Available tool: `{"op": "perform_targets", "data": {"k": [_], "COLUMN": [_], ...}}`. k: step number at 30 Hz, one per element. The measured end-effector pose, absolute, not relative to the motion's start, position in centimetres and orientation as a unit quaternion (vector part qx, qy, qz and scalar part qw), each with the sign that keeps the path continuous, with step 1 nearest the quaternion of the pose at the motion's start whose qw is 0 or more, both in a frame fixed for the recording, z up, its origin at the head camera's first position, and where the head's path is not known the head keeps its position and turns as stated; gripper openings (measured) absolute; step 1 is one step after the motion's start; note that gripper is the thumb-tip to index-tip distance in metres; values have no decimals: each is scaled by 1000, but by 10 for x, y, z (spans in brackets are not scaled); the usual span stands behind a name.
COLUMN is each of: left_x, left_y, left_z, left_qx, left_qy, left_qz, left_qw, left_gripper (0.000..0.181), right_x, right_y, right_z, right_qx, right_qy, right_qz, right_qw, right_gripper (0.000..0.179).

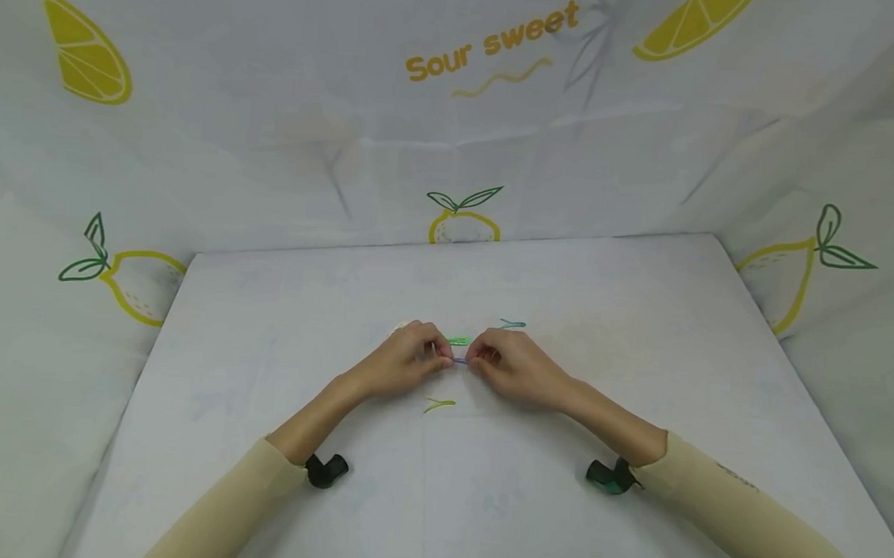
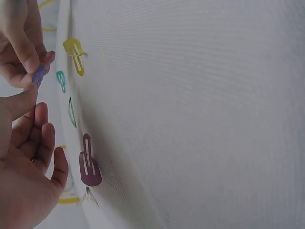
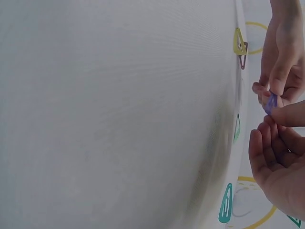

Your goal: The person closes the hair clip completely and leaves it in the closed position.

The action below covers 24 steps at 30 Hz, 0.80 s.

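A small purple snap hair clip (image 1: 460,360) is held between both hands above the table. My left hand (image 1: 406,356) pinches one end between thumb and forefinger. The other end is pinched by my right hand (image 1: 518,365); in the left wrist view the purple clip (image 2: 38,75) shows between the fingertips. Just beyond it on the table lies a green clip (image 1: 459,341). A yellow clip (image 1: 440,404), its two parts spread, lies nearer the body. Past the right hand is a teal clip (image 1: 513,323), also spread. A maroon clip (image 2: 90,169) appears in the left wrist view, hidden by the left hand from the head.
The white-covered table (image 1: 520,499) meets a cloth backdrop (image 1: 271,180) with lemon prints at the back and sides. A pale, thin thing (image 2: 89,196) lies beyond the maroon clip. Black wrist devices (image 1: 328,471) hang below both sleeves.
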<state>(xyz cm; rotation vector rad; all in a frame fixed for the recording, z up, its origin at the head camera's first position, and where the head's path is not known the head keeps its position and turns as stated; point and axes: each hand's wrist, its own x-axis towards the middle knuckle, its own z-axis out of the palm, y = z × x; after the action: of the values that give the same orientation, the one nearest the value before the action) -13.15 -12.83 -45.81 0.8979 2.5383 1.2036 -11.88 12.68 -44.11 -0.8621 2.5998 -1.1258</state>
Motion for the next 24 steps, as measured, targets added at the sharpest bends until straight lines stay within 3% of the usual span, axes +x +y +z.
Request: {"op": "perform_targets", "data": {"k": [12,24], "left_x": [-129,-127], "left_y": [-128,-133], "left_z": [-447,-441], "left_qx": [225,239], "left_qy": [845,831], "left_qz": [474,492], "left_qw": [103,98], "left_gripper": [11,9], "right_x": [-122,-124], "right_y": [126,126], "right_z": [-440,-434], "right_qx": [-305,-320], "right_qy": [853,833], "right_qz": [-422,-450], "right_qw": [28,34], "right_gripper": [11,10]}}
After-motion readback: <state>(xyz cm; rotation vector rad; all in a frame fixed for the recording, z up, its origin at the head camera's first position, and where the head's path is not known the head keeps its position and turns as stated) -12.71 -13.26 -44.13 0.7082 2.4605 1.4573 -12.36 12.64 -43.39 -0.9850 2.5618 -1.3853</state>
